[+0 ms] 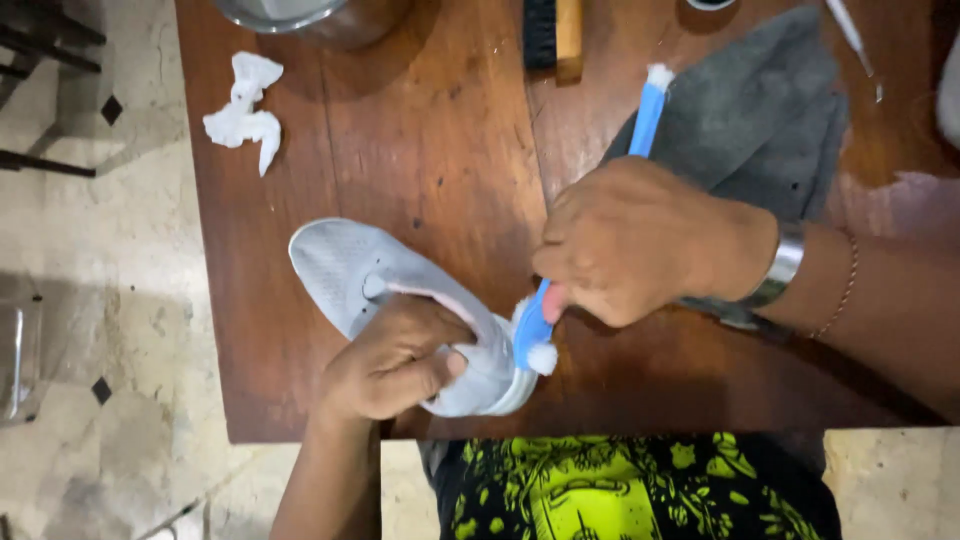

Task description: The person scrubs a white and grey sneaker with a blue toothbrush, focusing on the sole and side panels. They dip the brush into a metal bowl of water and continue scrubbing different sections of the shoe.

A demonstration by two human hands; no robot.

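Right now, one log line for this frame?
left hand: holds grey shoe | right hand: blue brush, foamy at heel | wooden table: grey cloth, crumpled tissue

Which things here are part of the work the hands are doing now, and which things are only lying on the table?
In use:
- light grey shoe, held by the left hand
- blue toothbrush, foamy, gripped by the right hand

Lying about:
- grey cloth
- crumpled white tissue
- wooden brush
- metal bowl

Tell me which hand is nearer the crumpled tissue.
Left. The left hand grips the shoe below and right of the tissue; the right hand, holding the blue brush, is farther right across the table.
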